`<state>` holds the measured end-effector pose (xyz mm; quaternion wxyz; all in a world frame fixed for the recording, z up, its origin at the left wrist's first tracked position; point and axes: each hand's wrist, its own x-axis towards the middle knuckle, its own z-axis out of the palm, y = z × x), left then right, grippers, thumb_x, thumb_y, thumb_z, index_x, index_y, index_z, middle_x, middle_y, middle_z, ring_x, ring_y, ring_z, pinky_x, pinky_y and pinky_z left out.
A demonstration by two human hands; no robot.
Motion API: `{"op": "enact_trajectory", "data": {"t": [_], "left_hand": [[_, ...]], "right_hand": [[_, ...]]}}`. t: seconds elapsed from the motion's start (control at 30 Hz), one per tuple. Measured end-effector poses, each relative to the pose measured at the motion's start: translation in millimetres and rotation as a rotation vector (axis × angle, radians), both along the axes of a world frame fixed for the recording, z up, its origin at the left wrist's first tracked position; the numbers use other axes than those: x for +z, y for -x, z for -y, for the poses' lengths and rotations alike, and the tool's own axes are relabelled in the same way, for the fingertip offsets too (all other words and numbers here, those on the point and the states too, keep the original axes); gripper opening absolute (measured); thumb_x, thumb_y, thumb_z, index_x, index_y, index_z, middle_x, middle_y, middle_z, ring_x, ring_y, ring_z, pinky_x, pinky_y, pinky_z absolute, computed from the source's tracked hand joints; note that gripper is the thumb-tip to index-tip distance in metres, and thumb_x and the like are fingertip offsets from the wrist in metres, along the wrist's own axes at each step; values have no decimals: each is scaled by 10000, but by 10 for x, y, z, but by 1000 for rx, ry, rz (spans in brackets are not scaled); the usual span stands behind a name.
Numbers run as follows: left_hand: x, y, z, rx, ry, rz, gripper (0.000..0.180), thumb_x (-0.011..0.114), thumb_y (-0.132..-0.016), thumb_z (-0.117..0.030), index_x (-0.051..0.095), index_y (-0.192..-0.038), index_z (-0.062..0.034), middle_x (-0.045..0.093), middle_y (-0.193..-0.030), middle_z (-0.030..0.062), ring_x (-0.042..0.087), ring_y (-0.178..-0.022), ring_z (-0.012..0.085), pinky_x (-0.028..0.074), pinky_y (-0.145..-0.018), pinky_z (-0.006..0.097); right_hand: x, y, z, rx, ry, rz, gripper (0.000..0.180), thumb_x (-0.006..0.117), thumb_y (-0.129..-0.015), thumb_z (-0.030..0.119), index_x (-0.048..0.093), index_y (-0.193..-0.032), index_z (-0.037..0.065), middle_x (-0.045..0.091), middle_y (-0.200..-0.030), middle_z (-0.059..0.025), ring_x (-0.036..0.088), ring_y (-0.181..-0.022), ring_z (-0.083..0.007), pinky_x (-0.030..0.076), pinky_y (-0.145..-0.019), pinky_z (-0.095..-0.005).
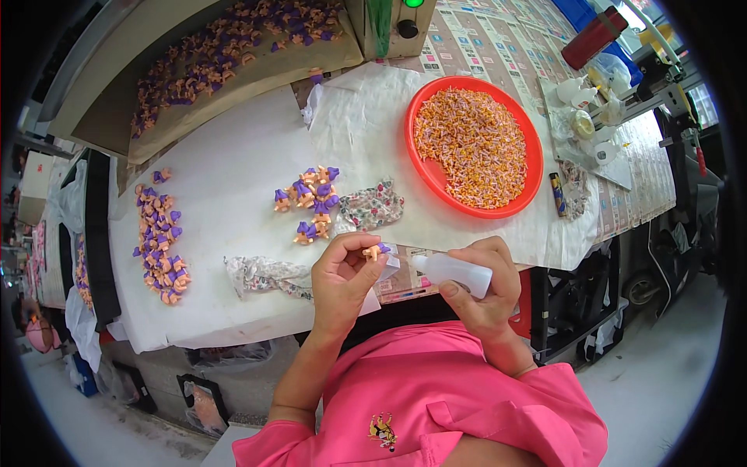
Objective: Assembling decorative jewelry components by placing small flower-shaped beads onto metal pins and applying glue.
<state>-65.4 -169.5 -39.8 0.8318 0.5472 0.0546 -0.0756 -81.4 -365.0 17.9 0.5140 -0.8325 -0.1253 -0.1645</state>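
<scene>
My left hand (342, 274) pinches a small orange piece (373, 252) with a purple tip between thumb and fingers, just over the table's near edge. My right hand (484, 282) grips a white squeeze bottle (454, 272) lying sideways, its nozzle pointing left at the small piece. Just beyond my left hand lies a small cluster of orange-and-purple pieces (310, 201) on the white table cover (233, 163). A round red tray (416, 159) filled with small orange pieces sits further back on the right.
A long row of orange-and-purple pieces (159, 241) lies at the left. Two patterned cloth scraps (372, 205) (264, 275) rest near the cluster. A tan bin (218, 66) with more pieces stands at the back. White bottles (580, 109) and a red cylinder (593, 37) are far right.
</scene>
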Motion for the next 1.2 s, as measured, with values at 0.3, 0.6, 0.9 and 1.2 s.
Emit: {"op": "enact_trajectory", "data": {"t": [0.3, 0.6, 0.9, 1.2], "left_hand": [[-19, -13, 1, -9, -2, 3, 238, 665, -827, 53, 605, -1054, 11, 558, -1047, 38, 571, -906, 89, 477, -812, 222], [-66, -22, 0, -18, -5, 9, 233, 670, -829, 44, 606, -1050, 7, 562, -1037, 36, 572, -904, 87, 478, -817, 224], [-59, -24, 16, -13, -14, 20, 225, 668, -827, 48, 608, -1041, 8, 561, -1040, 39, 575, -906, 90, 480, -822, 229], [-58, -21, 20, -13, -29, 39, 224, 668, -827, 50, 608, -1039, 7, 562, -1049, 44, 579, -908, 93, 480, -828, 230]], "right_hand": [[-57, -17, -18, -9, 15, -11, 381, 797, -734, 208, 649, -1016, -2, 563, -837, -104, 528, -724, -185, 419, -618, -285], [-87, -41, -21, -13, 24, -30, 366, 796, -733, 207, 657, -1000, -1, 572, -818, -97, 529, -713, -183, 419, -611, -285], [-88, -21, 17, -25, 11, -24, 368, 790, -737, 215, 654, -994, -10, 568, -822, -105, 534, -718, -186, 421, -620, -289], [-109, -35, 17, -17, 1, -48, 346, 780, -739, 191, 652, -992, -8, 567, -833, -103, 538, -728, -182, 423, -623, -287]]}}
